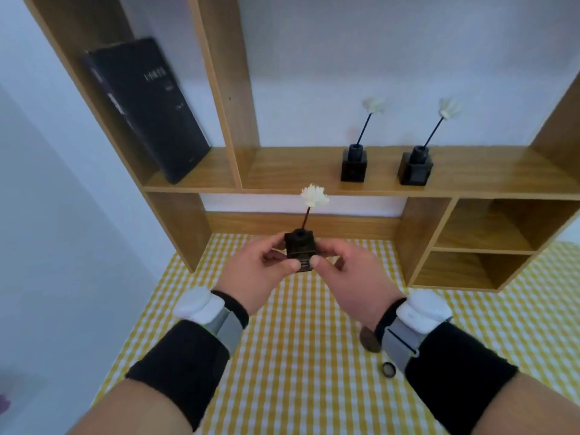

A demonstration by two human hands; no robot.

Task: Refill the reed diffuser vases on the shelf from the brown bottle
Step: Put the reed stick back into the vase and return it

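Head: vase (pixel 300 246) pinched between both hands' fingers (pixel 290 264).

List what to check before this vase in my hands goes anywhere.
1. Grip: left hand and right hand both pinch the held vase: ok.
2. Held vase upright, reed in its neck: ok.
3. Bare shelf space beside the left shelf vase: ok.
4. Held vase's fill level: cannot tell.
5. Brown bottle, mostly hidden behind the right wrist, standing safely: cannot tell.
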